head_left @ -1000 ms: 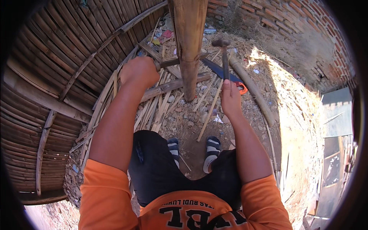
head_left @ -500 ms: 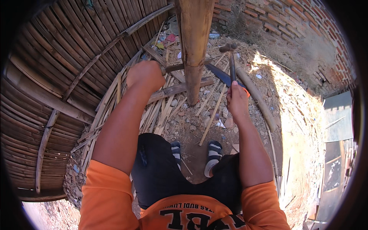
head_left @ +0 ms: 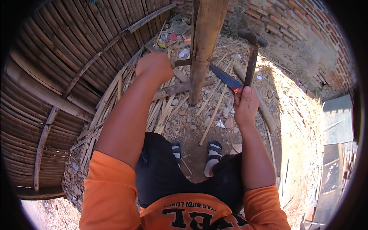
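A thick bamboo pole (head_left: 207, 42) stands in front of me, its lower end near the ground. My left hand (head_left: 155, 67) is closed around the handle of a large knife (head_left: 182, 62). Its blade crosses the pole, and the pole hides the middle; the tip shows on the right side. A dark split line runs down the pole's upper part. In my right hand (head_left: 246, 105) is a hammer (head_left: 252, 57), raised head up to the right of the pole and apart from it. A handsaw (head_left: 226, 78) lies on the ground behind, its handle partly behind my right hand.
Bamboo strips (head_left: 163, 115) lie heaped on the left beside a bamboo slat wall (head_left: 50, 69). A short wood piece (head_left: 176, 90) rests by the pole's foot, and a round pole (head_left: 266, 113) lies to the right. A brick wall (head_left: 291, 30) stands at the back.
My right hand has lifted the hammer, its head now higher and farther right. The bamboo pole's upper part, the knife and my left hand have shifted slightly right.
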Available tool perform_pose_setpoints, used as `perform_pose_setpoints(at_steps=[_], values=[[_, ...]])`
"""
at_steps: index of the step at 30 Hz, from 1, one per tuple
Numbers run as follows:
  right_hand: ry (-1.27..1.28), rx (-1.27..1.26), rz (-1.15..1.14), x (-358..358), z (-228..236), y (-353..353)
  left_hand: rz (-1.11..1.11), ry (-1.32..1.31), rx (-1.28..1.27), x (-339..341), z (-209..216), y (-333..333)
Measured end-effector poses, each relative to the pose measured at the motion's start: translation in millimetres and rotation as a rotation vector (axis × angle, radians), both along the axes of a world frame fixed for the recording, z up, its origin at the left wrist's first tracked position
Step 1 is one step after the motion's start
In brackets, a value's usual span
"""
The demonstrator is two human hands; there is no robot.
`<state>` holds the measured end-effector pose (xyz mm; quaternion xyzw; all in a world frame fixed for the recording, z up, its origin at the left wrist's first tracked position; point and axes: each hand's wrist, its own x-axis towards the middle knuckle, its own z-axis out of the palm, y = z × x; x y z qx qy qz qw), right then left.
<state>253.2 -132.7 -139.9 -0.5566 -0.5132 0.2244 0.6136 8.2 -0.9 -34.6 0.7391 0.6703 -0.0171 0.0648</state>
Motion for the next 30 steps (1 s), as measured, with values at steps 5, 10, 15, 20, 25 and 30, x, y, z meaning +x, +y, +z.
perform_pose_setpoints(at_steps=[5,10,15,20,25,30], values=[[-0.053,0.031,0.201,-4.6,21.6,-13.1,-0.415,0.015,-0.083,-12.6,2.2,27.1],[-0.143,0.042,0.279,-1.1,32.4,-20.7,-0.164,0.049,0.082,1.0,2.8,3.4],[-0.132,-0.054,0.254,-0.8,35.2,-21.8,-0.379,0.027,-0.045,-7.2,15.0,16.2],[-0.099,-0.102,0.305,0.9,29.8,-22.4,-0.271,0.026,-0.041,-3.6,13.0,-5.4],[-0.069,-0.091,0.282,-19.4,44.9,-22.9,-0.163,0.013,-0.026,3.8,13.3,-6.4],[-0.267,-0.172,0.114,-37.4,9.8,-11.4,-0.098,-0.028,0.01,8.6,7.3,-3.7]])
